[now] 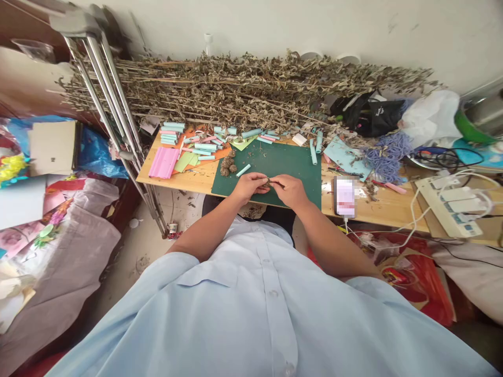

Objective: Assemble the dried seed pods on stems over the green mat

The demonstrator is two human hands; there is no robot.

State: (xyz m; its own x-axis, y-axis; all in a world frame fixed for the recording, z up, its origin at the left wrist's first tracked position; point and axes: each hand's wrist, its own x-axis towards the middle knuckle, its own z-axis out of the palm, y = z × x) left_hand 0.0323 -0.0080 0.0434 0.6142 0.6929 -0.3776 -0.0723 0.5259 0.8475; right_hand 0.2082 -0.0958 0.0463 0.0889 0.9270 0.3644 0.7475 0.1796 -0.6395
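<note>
My left hand (251,187) and my right hand (288,189) meet over the front edge of a dark green mat (291,162). Between their closed fingertips is a small clump of dried plant matter (267,183), partly hidden by the fingers. Just left of the hands, several brown balls of dried herb (228,165) lie heaped on the mat. A light blue paper roll (243,170) rests between that heap and my left hand. Loose crumbs of leaf are scattered on the mat.
A long pile of dried stalks (243,89) runs along the wall. Paper rolls (204,146) and a pink sheet (163,162) lie at left. To the right are a phone (345,197), purple string (389,153) and a power strip (448,204). A metal crutch (113,99) leans at the left.
</note>
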